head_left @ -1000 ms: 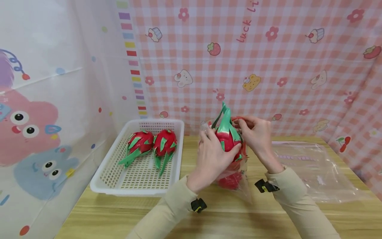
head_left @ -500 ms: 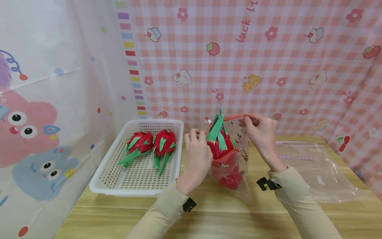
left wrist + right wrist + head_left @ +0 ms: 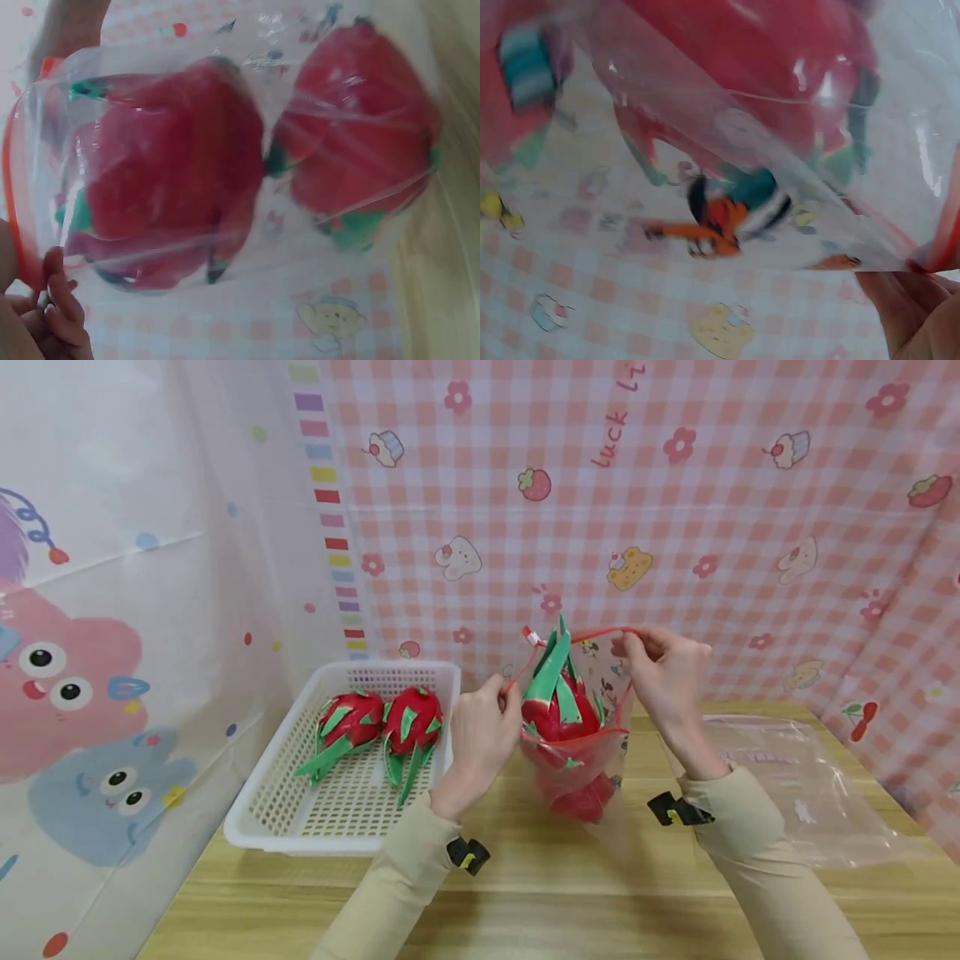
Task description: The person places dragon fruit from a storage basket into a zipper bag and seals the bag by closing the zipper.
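Observation:
A clear zip bag (image 3: 576, 758) with a red zip edge and printed cartoon figures hangs between my hands, its mouth spread wide. Inside, one red dragon fruit (image 3: 558, 714) with long green leaves pokes its tips out of the opening. Below it in the bag lies a second dragon fruit (image 3: 358, 127), plain in the left wrist view. My left hand (image 3: 483, 727) pinches the zip edge at the left corner. At the right corner my right hand (image 3: 667, 681) pinches the same edge, seen close in the right wrist view. A red-and-white zip slider (image 3: 531, 636) sits on the back edge.
A white perforated basket (image 3: 247, 810) stands to the left on the wooden table (image 3: 540, 910), holding two more dragon fruits (image 3: 413, 718). Another clear bag (image 3: 810, 793) lies flat at the right. Patterned cloth (image 3: 465, 510) hangs behind and at the sides.
My left hand has left the upper dragon fruit and moved left to the bag's edge. My right hand has moved right and slightly up. The bag's mouth has widened and the fruit sits deeper.

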The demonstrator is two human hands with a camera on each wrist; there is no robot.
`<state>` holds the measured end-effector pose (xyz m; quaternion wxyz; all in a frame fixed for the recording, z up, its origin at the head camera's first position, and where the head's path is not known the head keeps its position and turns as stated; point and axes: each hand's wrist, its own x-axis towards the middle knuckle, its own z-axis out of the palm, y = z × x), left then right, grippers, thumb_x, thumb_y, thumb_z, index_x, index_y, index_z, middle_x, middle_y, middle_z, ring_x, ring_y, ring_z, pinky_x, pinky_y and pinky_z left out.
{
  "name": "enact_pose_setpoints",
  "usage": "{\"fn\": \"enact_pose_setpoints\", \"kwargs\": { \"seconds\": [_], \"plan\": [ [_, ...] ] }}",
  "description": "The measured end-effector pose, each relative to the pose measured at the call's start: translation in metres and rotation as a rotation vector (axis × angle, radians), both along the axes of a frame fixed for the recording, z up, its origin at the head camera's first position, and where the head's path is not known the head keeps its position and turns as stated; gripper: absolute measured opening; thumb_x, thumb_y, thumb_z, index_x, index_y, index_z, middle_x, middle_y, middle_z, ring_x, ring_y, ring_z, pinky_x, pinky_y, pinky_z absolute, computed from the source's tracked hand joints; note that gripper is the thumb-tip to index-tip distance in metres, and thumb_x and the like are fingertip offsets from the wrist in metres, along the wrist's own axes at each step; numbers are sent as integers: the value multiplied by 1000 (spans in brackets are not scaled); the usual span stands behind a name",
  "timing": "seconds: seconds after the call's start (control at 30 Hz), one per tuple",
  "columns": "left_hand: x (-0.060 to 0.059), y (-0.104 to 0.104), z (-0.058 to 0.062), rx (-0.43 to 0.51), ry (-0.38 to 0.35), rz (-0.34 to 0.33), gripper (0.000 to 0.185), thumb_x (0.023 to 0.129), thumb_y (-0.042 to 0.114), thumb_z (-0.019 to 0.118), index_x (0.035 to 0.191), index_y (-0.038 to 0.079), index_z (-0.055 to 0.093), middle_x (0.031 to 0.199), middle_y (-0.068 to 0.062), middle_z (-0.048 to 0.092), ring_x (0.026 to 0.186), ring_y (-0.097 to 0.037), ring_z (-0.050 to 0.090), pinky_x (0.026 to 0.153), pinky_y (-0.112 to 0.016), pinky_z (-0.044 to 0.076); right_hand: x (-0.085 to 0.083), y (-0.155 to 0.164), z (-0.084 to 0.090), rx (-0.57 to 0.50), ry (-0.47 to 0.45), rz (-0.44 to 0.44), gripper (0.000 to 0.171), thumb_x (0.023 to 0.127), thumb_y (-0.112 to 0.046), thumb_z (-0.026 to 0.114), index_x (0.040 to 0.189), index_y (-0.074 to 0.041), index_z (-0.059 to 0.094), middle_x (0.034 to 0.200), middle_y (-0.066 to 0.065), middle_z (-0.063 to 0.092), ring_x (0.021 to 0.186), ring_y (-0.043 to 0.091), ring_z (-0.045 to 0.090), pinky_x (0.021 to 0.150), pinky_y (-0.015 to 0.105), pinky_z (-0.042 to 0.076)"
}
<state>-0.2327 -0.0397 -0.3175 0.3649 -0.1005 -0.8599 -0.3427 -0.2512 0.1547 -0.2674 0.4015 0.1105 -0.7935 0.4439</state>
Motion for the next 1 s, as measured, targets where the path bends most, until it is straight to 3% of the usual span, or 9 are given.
{"fn": "enact_pose_setpoints", "kwargs": {
  "seconds": [0.1,0.2,0.33,0.43,0.57,0.67,0.73,0.87,1.0],
  "plan": [
    [4,2,3,63,-45,-56,32,92,17,54,61,8,55,48,-2,47,43,-10,38,41,-19,23,1,1,5,24,-28,-29,25,92,-12,56,96,4,73,86,19,74,69,3,70,56,3,44],
    [5,2,2,58,-182,-81,34,92,19,54,60,9,58,48,-1,50,44,-10,40,41,-20,26,-2,3,1,181,-163,-12,24,91,-13,56,98,3,73,89,20,74,76,25,72,59,16,52],
    [4,1,-3,34,-348,-61,38,91,21,53,56,10,59,47,-2,55,47,-13,47,44,-23,32,-4,5,-11,340,-312,57,23,91,-12,58,100,4,72,92,22,72,78,30,71,62,37,57],
    [2,0,-5,55,-343,-30,38,91,21,53,56,10,58,46,-1,55,48,-13,50,45,-23,33,-7,5,-15,325,-277,61,23,91,-12,59,97,5,73,88,23,72,75,31,72,58,34,56],
    [0,2,-6,135,-165,-37,39,94,17,52,56,7,51,45,1,43,45,-10,39,43,-21,26,-10,3,-11,187,-108,1,23,90,-9,58,91,7,74,79,22,72,68,33,71,51,10,46],
    [1,5,-4,168,-64,-92,38,95,16,51,57,7,49,45,2,38,42,-7,33,40,-20,23,-10,3,-6,92,-29,-40,25,91,-11,56,92,6,74,78,21,72,67,34,71,50,1,39],
    [2,7,-2,150,-93,-127,39,95,17,50,57,10,49,45,4,37,41,-5,31,39,-19,22,-10,4,-6,120,-83,-24,25,92,-12,57,93,6,73,80,21,73,69,33,71,52,6,45],
    [2,7,-2,65,-300,-152,43,93,18,50,51,13,44,44,7,33,40,-5,28,38,-18,20,-10,6,-12,290,-333,64,25,92,-14,57,97,6,73,85,21,73,74,29,73,52,18,51],
    [-3,6,-8,59,-385,-136,44,93,17,50,50,12,44,44,6,34,42,-8,32,40,-20,22,-13,7,-16,352,-437,81,26,93,-15,56,96,5,73,84,21,73,63,23,70,43,22,43]
  ]
}}
